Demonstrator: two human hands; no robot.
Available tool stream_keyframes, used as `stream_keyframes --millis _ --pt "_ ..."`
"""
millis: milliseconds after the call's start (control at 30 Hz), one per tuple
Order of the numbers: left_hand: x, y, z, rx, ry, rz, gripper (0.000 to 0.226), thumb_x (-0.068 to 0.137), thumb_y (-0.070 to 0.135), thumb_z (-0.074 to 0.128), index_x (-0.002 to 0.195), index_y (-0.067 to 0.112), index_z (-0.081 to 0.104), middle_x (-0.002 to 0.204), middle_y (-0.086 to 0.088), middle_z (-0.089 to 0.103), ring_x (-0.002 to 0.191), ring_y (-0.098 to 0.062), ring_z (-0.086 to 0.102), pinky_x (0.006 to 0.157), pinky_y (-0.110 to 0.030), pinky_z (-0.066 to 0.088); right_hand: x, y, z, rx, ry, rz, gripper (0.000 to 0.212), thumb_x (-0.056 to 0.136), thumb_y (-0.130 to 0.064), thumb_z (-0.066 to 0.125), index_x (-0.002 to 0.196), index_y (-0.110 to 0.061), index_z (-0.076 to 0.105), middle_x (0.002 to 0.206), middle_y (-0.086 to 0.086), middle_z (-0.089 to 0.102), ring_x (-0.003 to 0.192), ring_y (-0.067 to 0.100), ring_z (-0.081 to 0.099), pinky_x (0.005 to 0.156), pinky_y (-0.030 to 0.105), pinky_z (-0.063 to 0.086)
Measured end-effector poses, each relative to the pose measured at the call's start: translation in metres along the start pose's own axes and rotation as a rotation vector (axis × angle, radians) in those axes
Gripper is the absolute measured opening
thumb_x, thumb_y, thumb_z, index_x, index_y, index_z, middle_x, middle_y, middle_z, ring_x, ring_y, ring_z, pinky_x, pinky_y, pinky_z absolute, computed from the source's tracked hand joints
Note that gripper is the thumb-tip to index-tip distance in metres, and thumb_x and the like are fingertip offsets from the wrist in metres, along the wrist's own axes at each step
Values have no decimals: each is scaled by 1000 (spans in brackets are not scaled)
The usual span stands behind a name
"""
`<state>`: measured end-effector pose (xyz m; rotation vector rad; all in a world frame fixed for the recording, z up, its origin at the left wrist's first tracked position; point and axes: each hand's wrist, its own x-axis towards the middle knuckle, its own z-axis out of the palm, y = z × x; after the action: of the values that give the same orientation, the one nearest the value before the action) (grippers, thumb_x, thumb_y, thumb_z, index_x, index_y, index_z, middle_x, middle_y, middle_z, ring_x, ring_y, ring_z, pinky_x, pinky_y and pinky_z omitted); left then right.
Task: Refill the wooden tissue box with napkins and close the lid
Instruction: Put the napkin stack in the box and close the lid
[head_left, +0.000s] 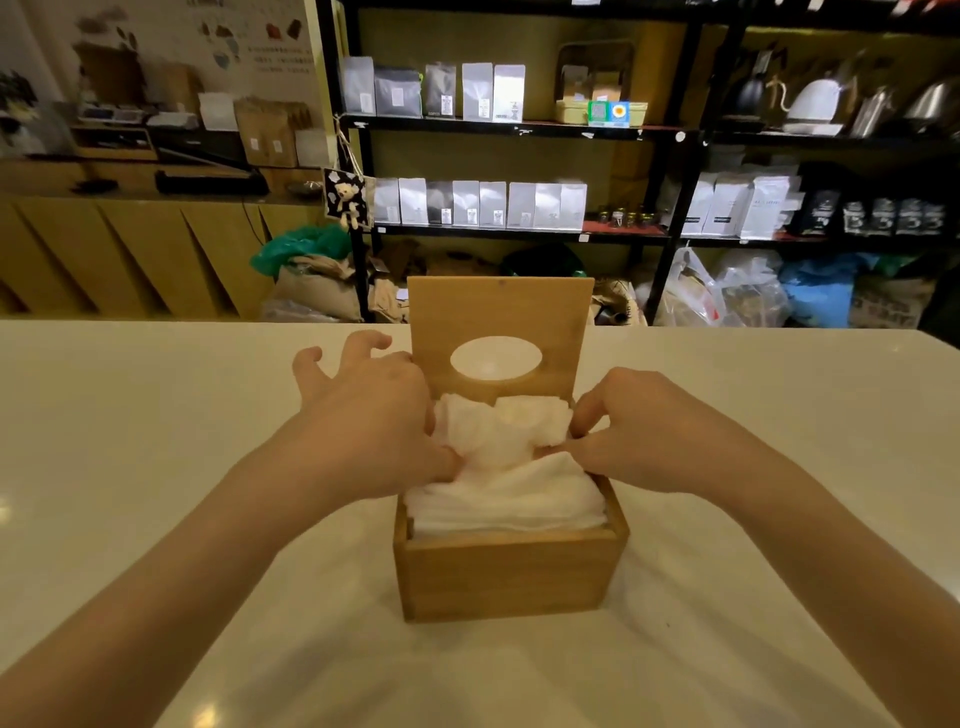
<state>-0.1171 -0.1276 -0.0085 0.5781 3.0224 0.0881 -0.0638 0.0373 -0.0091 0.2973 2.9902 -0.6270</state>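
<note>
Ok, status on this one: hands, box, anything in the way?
Left hand and right hand both pinching the top napkins. Wooden box full, stack above rim. Lid upright, open. Nothing else on the white table.

The lower layers of the napkins (506, 493) are being concealed by the walls of the wooden tissue box (511, 577). The fingertips of the left hand (374, 415) are being buried in the napkins at the box's left side, and those of the right hand (639, 431) are being hidden at its right side. Both forearms are being cut off by the lower edge, nearer than the box. The hinge behind the raised lid (501, 312) is being obscured. Labels on the bags on the shelves (519, 127) beyond the box are being rendered too blurred to read.
</note>
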Motion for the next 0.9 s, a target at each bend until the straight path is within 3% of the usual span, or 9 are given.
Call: stream_keyframes --millis 100,200,433,600,700,767,833,900 --pt "-1 4 9 72 -18 7 32 77 44 60 54 24 47 135 4 42 137 -22 8 109 -55 3 3 -1 12 -116 16 -29 24 80 -37 60 78 -16 72 87 1 67 86 20 52 82 39 43" --pt "-2 5 15 120 -8 12 38 78 45 58 54 23 38 137 1 40 137 -24 8 109 -56 4 6 -1 17 -175 8 -39 22 81 -35 58 74 -17 69 72 0 59 77 18 47 72 37 36" --pt "-17 8 17 151 -4 27 33 80 46 55 60 24 41 141 -1 36 138 -24 4 109 -56 2 -10 0 16 -194 -3 -81 27 81 -41 58 84 -16 70 79 2 64 78 18 50 76 37 41" --pt "-36 10 25 214 22 43 26 81 48 51 68 26 47 138 1 37 137 -24 3 108 -58 -1 -27 -2 18 -260 -11 -86 25 81 -42 57 82 -18 65 74 -1 56 76 17 45 79 37 39" --pt "-40 15 25 263 17 26 24 83 48 49 73 27 54 142 -1 34 139 -27 -1 107 -61 -4 -31 -8 20 -366 23 -64 28 83 -45 54 67 -22 51 66 -4 44 85 18 41 94 44 31" --pt "-39 16 25 291 -6 17 27 84 49 46 87 27 62 147 -3 29 140 -30 -5 105 -64 -7 -34 -11 21 -420 61 -53 32 84 -45 51 62 -22 46 66 -4 43 87 19 39 101 48 25" --pt "-39 13 25 282 -35 12 35 85 54 40 98 28 62 151 -3 23 141 -30 -7 105 -64 -8 -39 -10 20 -403 143 -83 27 81 -46 54 69 -22 55 72 -3 53 88 20 46 100 47 25" --pt "-43 8 23 192 -45 13 41 83 58 37 105 31 59 154 -3 18 142 -27 -6 108 -61 -6 -46 -8 13 -326 163 -114 25 77 -47 59 83 -23 65 82 -4 63 88 18 53 89 40 33"
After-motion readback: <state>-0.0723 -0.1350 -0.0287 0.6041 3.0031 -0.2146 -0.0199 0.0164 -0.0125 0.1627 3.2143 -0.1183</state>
